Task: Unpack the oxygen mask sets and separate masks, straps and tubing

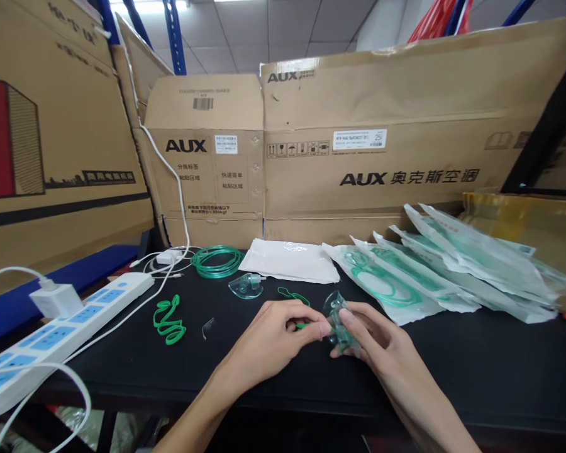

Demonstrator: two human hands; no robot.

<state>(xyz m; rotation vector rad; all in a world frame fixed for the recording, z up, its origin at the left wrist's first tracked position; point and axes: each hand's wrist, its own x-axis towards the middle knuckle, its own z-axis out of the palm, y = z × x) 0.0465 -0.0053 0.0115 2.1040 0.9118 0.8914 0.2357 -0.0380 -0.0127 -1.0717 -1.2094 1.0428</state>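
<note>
Head view: a clear, green-tinted plastic mask [332, 306] sits within the right hand [380, 333].
That hand's fingers and thumb close around it; the left hand [278, 333] pinches a thin green cord [302, 298] at the mask's edge. At right, flat white-and-clear pouches [531, 309] contain green tubing [385, 289].

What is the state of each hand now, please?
Left hand: closed, pinching the thin green cord at the mask.
Right hand: closed, holding the transparent green-tinted plastic mask.
</note>
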